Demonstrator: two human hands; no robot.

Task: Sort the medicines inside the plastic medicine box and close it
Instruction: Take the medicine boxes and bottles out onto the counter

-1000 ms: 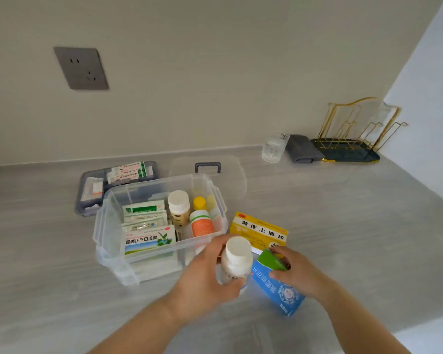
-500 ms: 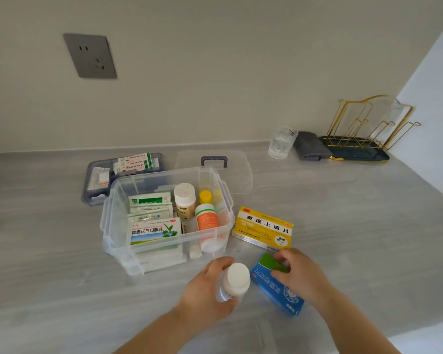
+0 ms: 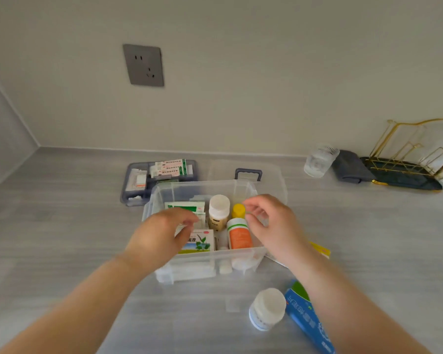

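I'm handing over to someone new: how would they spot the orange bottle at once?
Find the clear plastic box in the middle of the grey counter, with both hands over it. Look in its right half, near the front wall, just left of the right hand. The orange bottle is the only one with an orange body and a white cap with a green band; the yellow cap stands behind it, the taller white-capped bottle to its left.
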